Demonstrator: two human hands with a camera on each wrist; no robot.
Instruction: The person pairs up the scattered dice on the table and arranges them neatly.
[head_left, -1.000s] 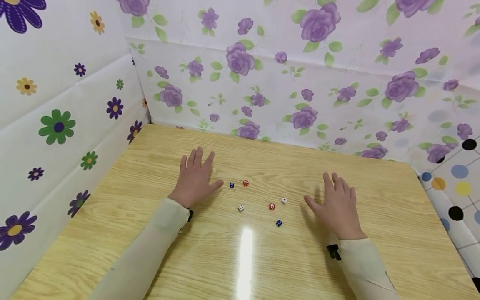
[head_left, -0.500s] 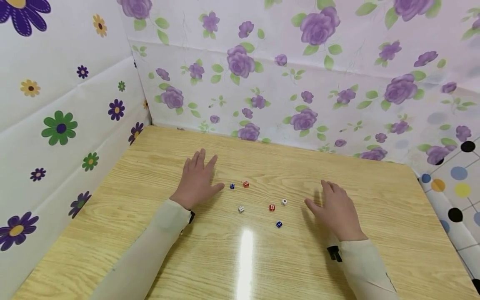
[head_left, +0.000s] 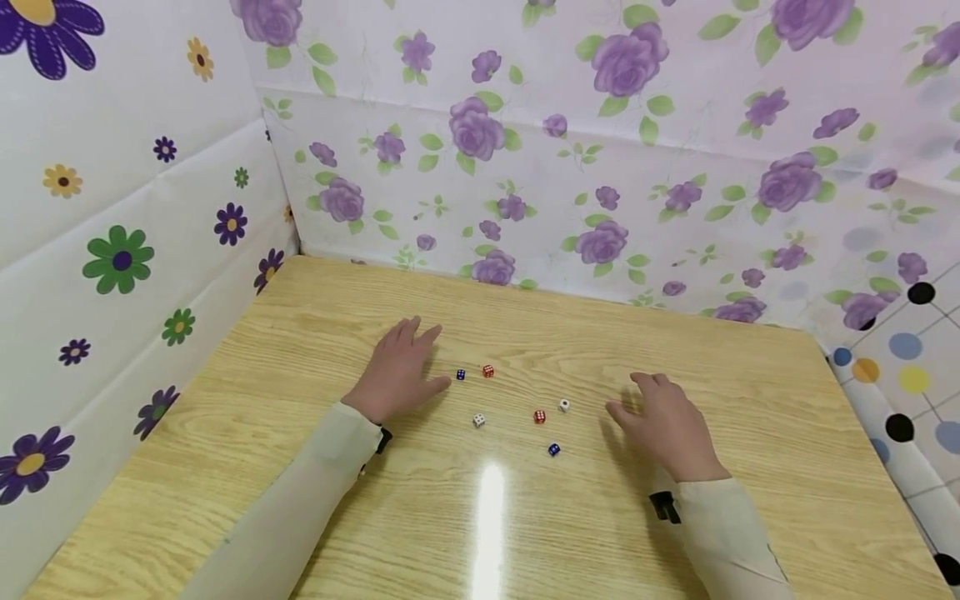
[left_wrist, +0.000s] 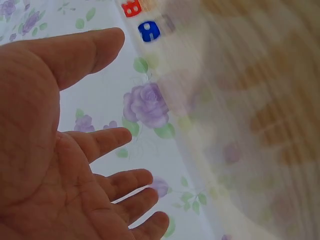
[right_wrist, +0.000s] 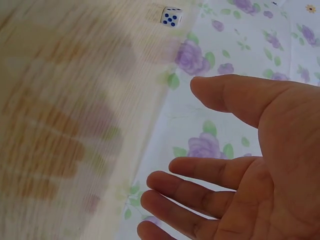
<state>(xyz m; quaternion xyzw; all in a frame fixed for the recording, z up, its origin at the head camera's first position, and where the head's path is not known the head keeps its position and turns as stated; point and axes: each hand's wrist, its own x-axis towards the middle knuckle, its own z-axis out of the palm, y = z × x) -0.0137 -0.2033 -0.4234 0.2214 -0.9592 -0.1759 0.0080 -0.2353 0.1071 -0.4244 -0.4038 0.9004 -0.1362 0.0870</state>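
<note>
Several small dice lie spread on the wooden table between the hands. At the left are a blue die (head_left: pixel 461 375), a red die (head_left: pixel 488 371) and a white die (head_left: pixel 479 421). Nearer the right hand lie another red die (head_left: pixel 540 417), a white die (head_left: pixel 565 405) and a blue die (head_left: pixel 554 450). The left hand (head_left: pixel 397 371) holds nothing, its thumb close beside the blue die. To the right of the dice, the right hand (head_left: pixel 667 425) hovers with thumb spread and palm bare. The right wrist view shows a white die (right_wrist: pixel 171 17) beyond the thumb.
The glossy wooden table (head_left: pixel 420 517) reflects a bright strip of light. A wall covering with purple roses (head_left: pixel 476 129) stands along its back edge. Flower-printed sheeting (head_left: pixel 120 258) borders the left side and dotted sheeting (head_left: pixel 911 379) the right.
Both hands have turned slightly inward, and their fingers are less spread and more bent. The right fingertips have drawn back toward the wearer. The dice keep their places.
</note>
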